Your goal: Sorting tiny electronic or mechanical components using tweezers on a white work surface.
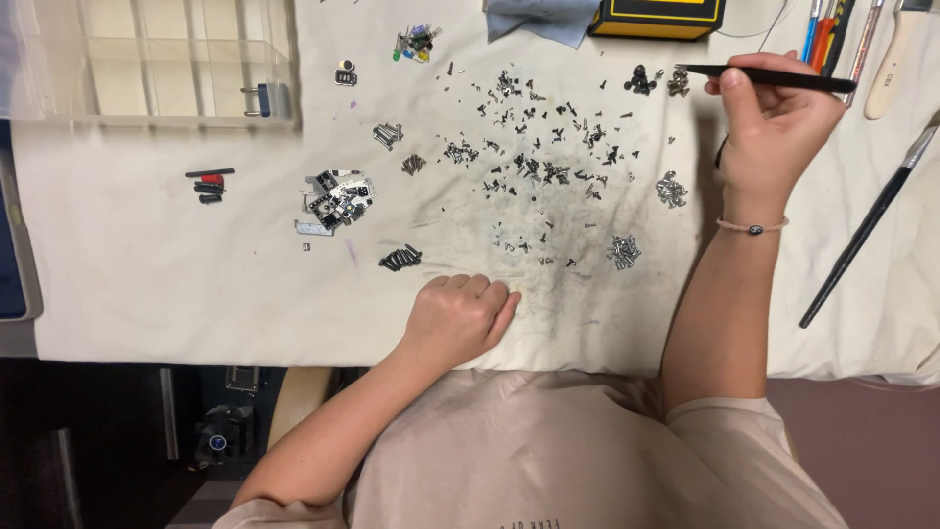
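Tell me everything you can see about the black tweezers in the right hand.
The black tweezers are slim, matte and dark, metal by the look of them. They lie almost level, the thin tip pointing toward the scattered small screws, the blunt end toward the brushes at the table edge. The right hand pinches them between thumb and fingers, raised above the white cloth. The tip looks closed and empty, near a small dark screw cluster but not touching it.

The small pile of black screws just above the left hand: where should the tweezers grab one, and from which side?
Judging by the pile of black screws, they lie flat, side by side, so pinching one across its shank, just under the head, looks best. Come from above with the tweezers that the right hand holds; the left hand rests curled on the white cloth below.
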